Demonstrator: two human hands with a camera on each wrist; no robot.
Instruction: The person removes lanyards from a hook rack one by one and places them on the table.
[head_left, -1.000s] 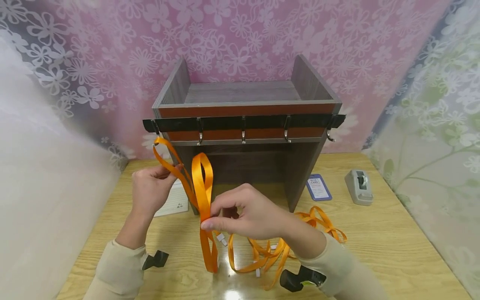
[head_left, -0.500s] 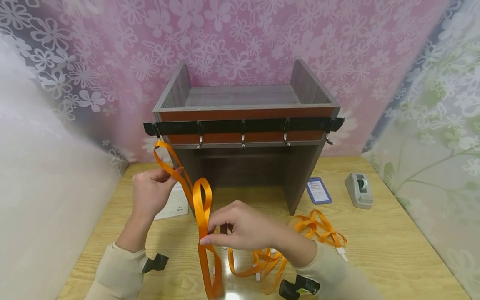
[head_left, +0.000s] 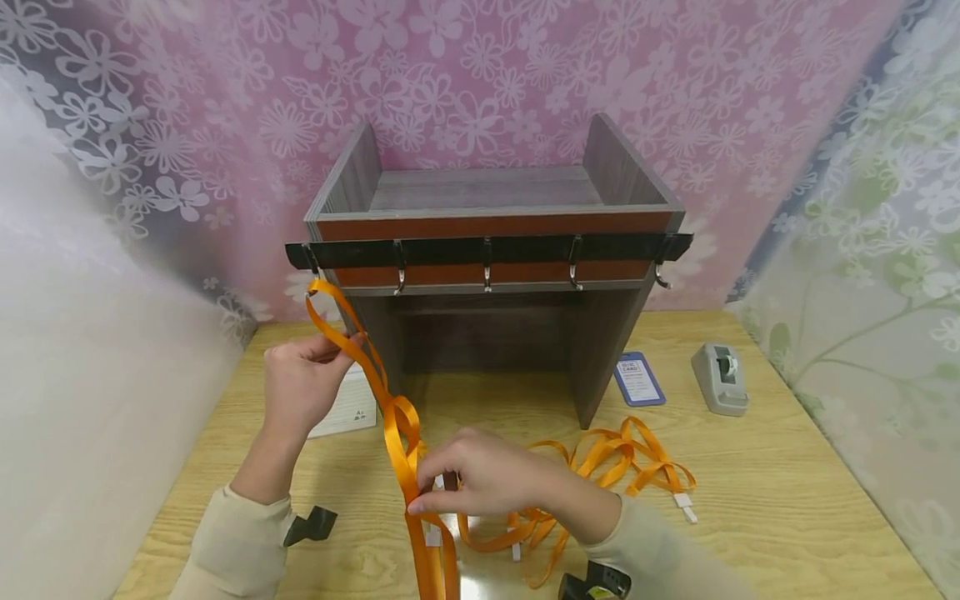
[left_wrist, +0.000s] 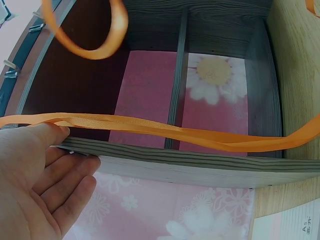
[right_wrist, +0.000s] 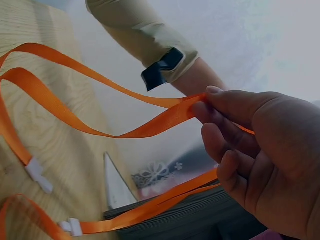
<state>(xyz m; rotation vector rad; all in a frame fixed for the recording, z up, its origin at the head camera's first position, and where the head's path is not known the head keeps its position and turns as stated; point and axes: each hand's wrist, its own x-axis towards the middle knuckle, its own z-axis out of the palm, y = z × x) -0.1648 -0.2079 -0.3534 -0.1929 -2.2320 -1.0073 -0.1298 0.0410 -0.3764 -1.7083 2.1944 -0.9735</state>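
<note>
An orange lanyard (head_left: 330,321) loops up to the leftmost hook of the black hook rail (head_left: 442,250). My left hand (head_left: 306,385) pinches its strap just below that hook, and the strap (left_wrist: 150,125) runs on past the shelf's side panel in the left wrist view. Lower down, my right hand (head_left: 480,479) pinches a second orange lanyard (right_wrist: 165,117) between thumb and forefinger. A small loop of it stands above the fingers and overlaps the first strap in the head view; long strands hang below. White clips (right_wrist: 39,175) show on the straps in the right wrist view.
More orange lanyards (head_left: 626,454) lie tangled on the wooden table (head_left: 795,500) behind and beside the right arm. A grey shelf unit (head_left: 607,350) stands at the back. Right of it lie a blue card holder (head_left: 639,379) and a tape dispenser (head_left: 720,379); lined paper (head_left: 348,408) lies left.
My right hand has moved downward with the second lanyard, and the loop above its fingers has sunk. My left hand keeps its pinch near the leftmost hook.
</note>
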